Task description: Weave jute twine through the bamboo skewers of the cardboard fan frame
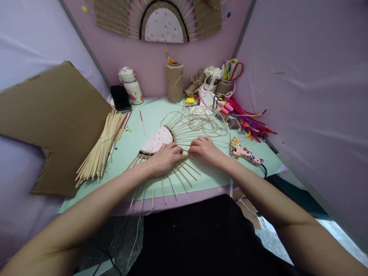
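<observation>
A half-circle fan of thin wooden sticks lies on the table, its sticks spreading outward from a pink-spotted white half disc with a dark, tan-edged rim. Over the sticks beside the disc, my left hand is closed, gripping the fan. My right hand is just to its right, thumb and fingers pinched together around the jute twine at the sticks. The pinched part is mostly hidden by the fingers. Loose loops of jute twine lie across the sticks behind my hands.
Left are a bundle of sticks and cardboard. Behind stand a bottle and twine spool; a phone leans nearby. A patterned glue gun, pipe cleaners and scissors are right. A finished fan hangs behind.
</observation>
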